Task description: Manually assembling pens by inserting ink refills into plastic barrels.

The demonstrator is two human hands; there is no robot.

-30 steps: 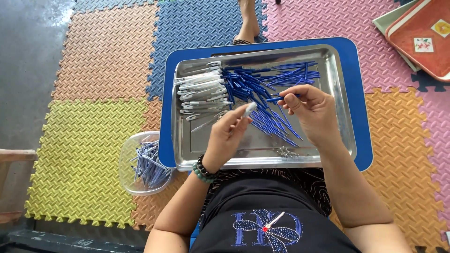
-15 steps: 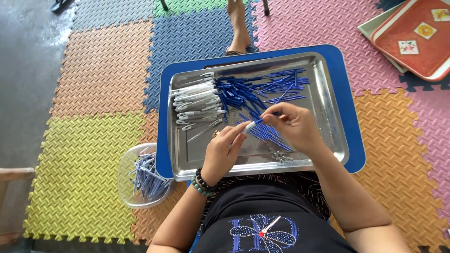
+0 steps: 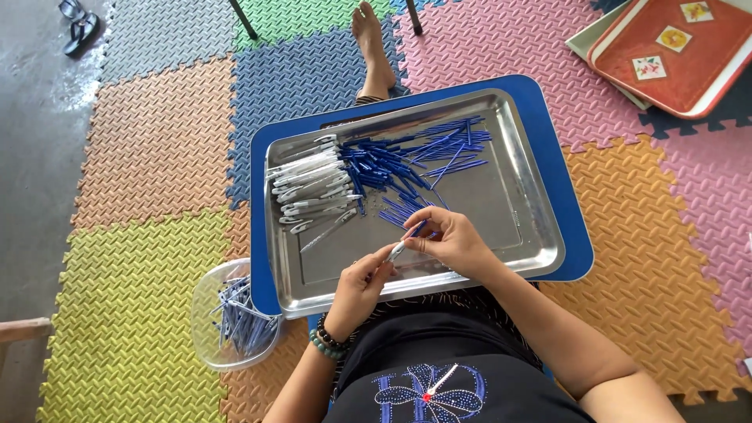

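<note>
Both hands (image 3: pixel 407 262) pinching one pen (image 3: pixel 406 241)

Both forearms reach forward from the body and converge. The left hand (image 3: pixel 362 283) sits lower, wrist bent and ringed by beads, thumb and forefinger pinched together at their tips. The right hand (image 3: pixel 452 241) curls just beyond, its fingertips (image 3: pixel 424 230) nearly meeting those of the left.

Layout of the tray and things around it

The metal tray (image 3: pixel 533 235) lies on a board (image 3: pixel 572 204); pen barrels (image 3: pixel 313 184) lie in it left, refills (image 3: pixel 407 160) right of them. A bowl (image 3: pixel 207 313) stands left of the tray, another tray (image 3: pixel 681 55) far right behind.
</note>
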